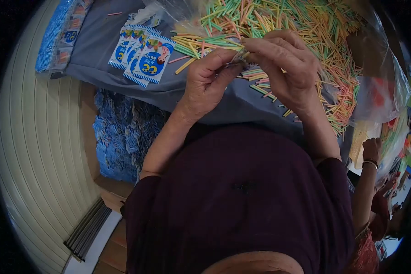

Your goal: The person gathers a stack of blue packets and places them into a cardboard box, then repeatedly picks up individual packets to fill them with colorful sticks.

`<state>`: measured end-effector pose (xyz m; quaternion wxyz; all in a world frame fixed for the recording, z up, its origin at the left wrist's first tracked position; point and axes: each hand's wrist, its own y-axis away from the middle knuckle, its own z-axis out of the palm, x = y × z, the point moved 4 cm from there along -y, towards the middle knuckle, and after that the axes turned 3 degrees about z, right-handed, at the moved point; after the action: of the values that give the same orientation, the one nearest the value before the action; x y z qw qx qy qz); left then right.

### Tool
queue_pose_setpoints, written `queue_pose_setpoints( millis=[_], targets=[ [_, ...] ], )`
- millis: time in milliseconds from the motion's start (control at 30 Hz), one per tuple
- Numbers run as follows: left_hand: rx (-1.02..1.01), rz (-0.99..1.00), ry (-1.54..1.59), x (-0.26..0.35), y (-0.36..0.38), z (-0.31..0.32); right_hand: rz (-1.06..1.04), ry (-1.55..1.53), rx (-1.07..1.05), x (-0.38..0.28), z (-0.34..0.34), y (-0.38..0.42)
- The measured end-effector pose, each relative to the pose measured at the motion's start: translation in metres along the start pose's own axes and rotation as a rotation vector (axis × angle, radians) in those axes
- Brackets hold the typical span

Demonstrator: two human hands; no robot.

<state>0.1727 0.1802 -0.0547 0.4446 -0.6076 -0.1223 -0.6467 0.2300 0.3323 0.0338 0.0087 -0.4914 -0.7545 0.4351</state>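
My left hand (210,82) and my right hand (290,66) meet over the table's front part, fingertips nearly together. Between them is a small, partly hidden thing that looks like a clear packet (239,56). The fingers of both hands are pinched on it. Behind and beside my hands lies a large heap of thin pastel sticks (278,20) in green, yellow, orange and pink. Left of my left hand, several blue and white printed packets (153,58) lie overlapped on the grey cloth (91,50).
A strip of blue packets (61,39) lies at the table's left end. Clear plastic (388,68) borders the heap at right. Below the table stands a cardboard box (89,132) with blue wrappers (123,137). At right is a co-worker's arm (365,187) with a bracelet.
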Motion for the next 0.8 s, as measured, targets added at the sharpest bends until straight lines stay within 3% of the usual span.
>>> queue_pose_setpoints(
  millis=[200, 267, 400, 467, 567, 667, 700, 767, 800],
  targets=[
    [-0.011, -0.059, -0.061, -0.005, 0.004, -0.006, -0.001, -0.025, -0.065, 0.003, 0.006, 0.004],
    [0.035, -0.002, -0.097, 0.000, 0.003, -0.004, 0.176, -0.105, -0.110, 0.006, 0.004, 0.015],
    [0.045, 0.100, -0.235, 0.000, 0.005, -0.003, 0.249, -0.158, -0.047, 0.002, -0.005, 0.010],
    [0.039, 0.115, -0.253, 0.000, 0.005, -0.001, 0.260, -0.415, -0.031, 0.004, -0.004, 0.009],
    [0.009, 0.131, -0.252, 0.007, 0.004, 0.003, 0.336, -0.534, 0.044, 0.004, 0.001, 0.016],
    [-0.016, 0.045, -0.181, 0.009, 0.010, 0.003, 0.240, -0.469, 0.214, 0.005, 0.004, 0.021],
    [-0.006, 0.044, -0.191, 0.010, 0.012, 0.002, 0.235, -0.483, 0.210, 0.004, 0.005, 0.020],
    [0.055, 0.081, -0.133, 0.011, 0.013, 0.001, -0.005, -0.136, 0.160, -0.007, 0.004, 0.018],
    [0.055, 0.059, -0.149, 0.011, 0.015, -0.001, -0.025, -0.080, 0.097, -0.007, 0.005, 0.021]
  ],
)
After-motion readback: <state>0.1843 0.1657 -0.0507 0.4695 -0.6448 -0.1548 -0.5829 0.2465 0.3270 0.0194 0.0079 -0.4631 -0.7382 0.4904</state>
